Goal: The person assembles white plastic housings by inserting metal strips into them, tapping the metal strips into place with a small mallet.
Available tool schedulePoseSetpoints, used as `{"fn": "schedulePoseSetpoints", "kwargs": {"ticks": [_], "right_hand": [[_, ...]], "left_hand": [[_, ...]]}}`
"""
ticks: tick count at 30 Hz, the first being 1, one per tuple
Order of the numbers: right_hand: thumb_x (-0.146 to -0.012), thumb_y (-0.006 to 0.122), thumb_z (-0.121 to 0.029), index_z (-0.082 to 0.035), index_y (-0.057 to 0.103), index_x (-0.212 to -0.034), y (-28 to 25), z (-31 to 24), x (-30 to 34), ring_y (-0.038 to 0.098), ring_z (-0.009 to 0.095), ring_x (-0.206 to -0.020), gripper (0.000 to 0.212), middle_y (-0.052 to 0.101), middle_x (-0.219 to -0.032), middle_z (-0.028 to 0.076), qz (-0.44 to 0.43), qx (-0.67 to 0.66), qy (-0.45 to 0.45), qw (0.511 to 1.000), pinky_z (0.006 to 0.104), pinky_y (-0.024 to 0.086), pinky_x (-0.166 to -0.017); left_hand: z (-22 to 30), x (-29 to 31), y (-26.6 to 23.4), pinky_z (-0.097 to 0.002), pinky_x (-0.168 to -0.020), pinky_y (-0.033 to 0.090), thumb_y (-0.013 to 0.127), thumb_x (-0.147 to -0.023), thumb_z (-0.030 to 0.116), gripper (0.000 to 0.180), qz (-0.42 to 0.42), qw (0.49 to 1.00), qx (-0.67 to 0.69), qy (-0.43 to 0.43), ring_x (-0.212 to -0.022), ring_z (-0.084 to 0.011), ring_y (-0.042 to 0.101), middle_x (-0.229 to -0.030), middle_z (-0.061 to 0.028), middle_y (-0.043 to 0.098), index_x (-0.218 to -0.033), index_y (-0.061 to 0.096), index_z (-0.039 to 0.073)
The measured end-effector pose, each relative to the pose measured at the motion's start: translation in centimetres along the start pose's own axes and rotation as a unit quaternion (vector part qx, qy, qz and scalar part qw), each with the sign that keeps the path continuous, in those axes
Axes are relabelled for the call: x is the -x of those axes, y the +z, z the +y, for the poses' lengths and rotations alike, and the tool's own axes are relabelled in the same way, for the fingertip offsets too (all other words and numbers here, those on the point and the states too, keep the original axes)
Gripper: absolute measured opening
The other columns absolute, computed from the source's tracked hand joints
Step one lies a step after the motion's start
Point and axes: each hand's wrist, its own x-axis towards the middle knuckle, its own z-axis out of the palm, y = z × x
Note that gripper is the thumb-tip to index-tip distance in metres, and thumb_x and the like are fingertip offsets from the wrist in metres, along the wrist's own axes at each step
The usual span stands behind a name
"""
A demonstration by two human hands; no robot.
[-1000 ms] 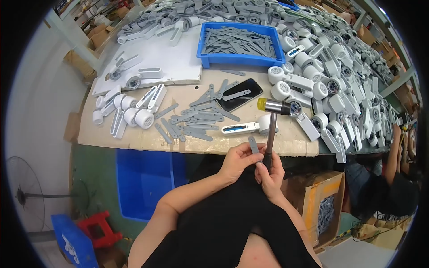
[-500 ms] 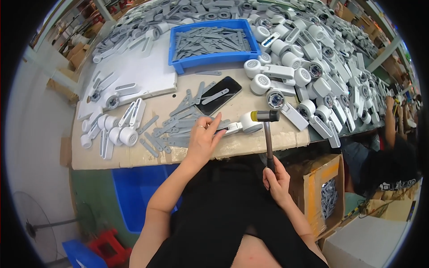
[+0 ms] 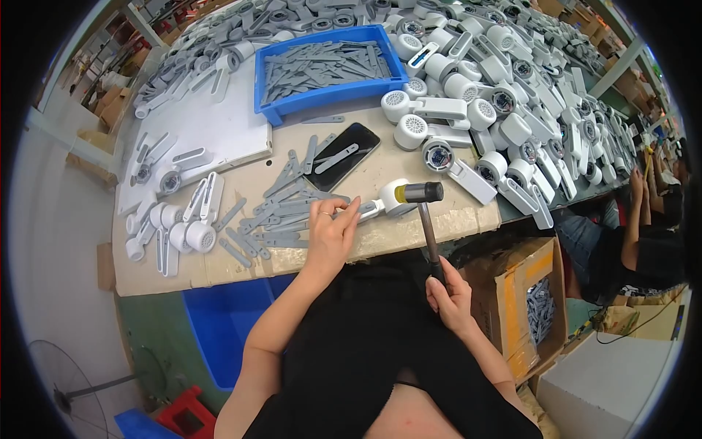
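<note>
My left hand (image 3: pixel 333 233) is closed on the handle end of a white round-headed housing with a long handle (image 3: pixel 393 203), which lies on the cardboard-topped bench. A grey strip shows along that handle by my fingertips. In my right hand (image 3: pixel 449 296) is a hammer (image 3: pixel 429 238), gripped low on its dark shaft. The hammer's head, yellow on one end and black on the other, hovers over or touches the round end of the housing; I cannot tell which. Loose grey strips (image 3: pixel 281 212) lie scattered beside my left hand, and one rests on a black phone (image 3: pixel 342 157).
A blue bin (image 3: pixel 270 115) full of grey strips stands behind the phone. White housings (image 3: pixel 442 110) are heaped at right; several more (image 3: pixel 186 227) lie at left by a white board (image 3: pixel 241 139). Below the bench are a blue crate (image 3: pixel 212 322) and a carton (image 3: pixel 523 314). Another person sits far right.
My left hand's fingers have closed in around the housing's handle. The hammer stays over the round end, its shaft slightly more tilted. The whole view has shifted a little.
</note>
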Motion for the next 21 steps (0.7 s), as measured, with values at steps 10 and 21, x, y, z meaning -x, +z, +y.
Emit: {"fn": "schedulePoseSetpoints", "kwargs": {"ticks": [10,21], "right_hand": [[-0.089,0.057,-0.005,0.001,0.045,-0.13,0.0,-0.9,0.0,0.049,0.006,-0.057,0.043,0.054,-0.072,0.001,0.003,0.062,0.022,0.998,0.0206,0.04,-0.051],[-0.086,0.059,-0.007,-0.005,0.047,-0.131,-0.2,-2.7,-2.4,0.057,0.035,-0.07,0.046,0.056,-0.079,0.017,-0.006,0.359,-0.109,0.927,0.0381,0.046,-0.062]], "left_hand": [[-0.4,0.2,-0.1,-0.0358,-0.076,0.041,0.067,-0.077,0.005,0.028,-0.025,0.999,0.023,-0.016,-0.088,-0.0276,0.047,-0.091,-0.0092,0.055,-0.105,0.068,0.006],[-0.9,0.2,0.2,-0.0319,-0.074,0.043,0.071,-0.071,0.004,0.022,-0.004,0.991,0.115,-0.071,-0.088,-0.023,0.049,-0.088,-0.0043,0.061,-0.092,0.074,0.012]]}}
